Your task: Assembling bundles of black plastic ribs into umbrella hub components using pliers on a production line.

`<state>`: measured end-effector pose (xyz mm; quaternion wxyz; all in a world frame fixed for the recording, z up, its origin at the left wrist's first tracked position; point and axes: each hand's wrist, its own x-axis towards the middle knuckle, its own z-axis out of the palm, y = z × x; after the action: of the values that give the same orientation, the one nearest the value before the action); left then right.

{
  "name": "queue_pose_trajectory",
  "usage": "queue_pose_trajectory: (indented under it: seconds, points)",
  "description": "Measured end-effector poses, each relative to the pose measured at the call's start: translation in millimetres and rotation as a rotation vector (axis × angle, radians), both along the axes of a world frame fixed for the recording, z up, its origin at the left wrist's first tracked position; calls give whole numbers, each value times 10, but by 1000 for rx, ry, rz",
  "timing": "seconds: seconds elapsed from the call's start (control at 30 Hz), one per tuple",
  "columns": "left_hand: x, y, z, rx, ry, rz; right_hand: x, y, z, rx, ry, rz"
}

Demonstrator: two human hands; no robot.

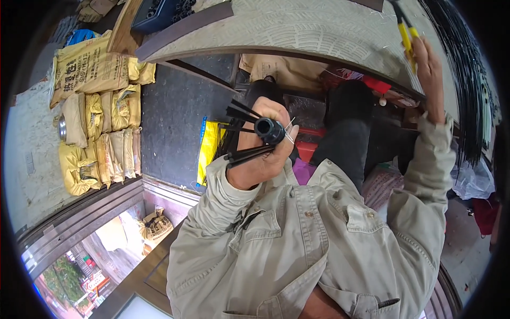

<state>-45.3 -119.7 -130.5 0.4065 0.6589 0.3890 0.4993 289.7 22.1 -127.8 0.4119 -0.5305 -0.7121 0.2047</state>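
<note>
My left hand, held in front of my torso, is closed round a black hub with a round open end. Several thin black ribs fan out from it on the left. Thin pale wires stick out by the thumb and fingertips of that hand. Over the right end of the worktable, my right hand is wrapped round the yellow handles of a pair of pliers. The dark head of the pliers points away from me, apart from the hub.
The worktable has a worn, patterned top with wire bits on it. A blue bin of small black parts stands at its left. Long black rods hang at the far right. Yellow and brown sacks are stacked on the left.
</note>
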Motion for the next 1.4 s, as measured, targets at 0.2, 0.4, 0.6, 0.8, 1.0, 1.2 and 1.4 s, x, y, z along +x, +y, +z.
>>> queue_pose_trajectory:
  seconds: [0.2,0.4,0.6,0.8,1.0,1.2,1.4]
  points:
    - [15,-15,22,4,15,11,-1104,-1101,338,231,-387,251]
    - [37,27,-13,132,79,-23,-1079,-1037,269,922,-887,1]
    - [43,47,-24,106,-32,-8,-1196,-1069,287,1104,-990,-89]
    - [35,31,-44,129,-69,2,-1335,-1252,-87,910,-793,-185]
    - [59,24,-109,137,-10,10,-1455,-1473,-248,718,-770,-264]
    - [12,26,-122,191,57,7,-1103,-1353,296,211,-612,426]
    - [-172,88,79,-202,23,-470,-808,-1010,753,-1132,-104,1000]
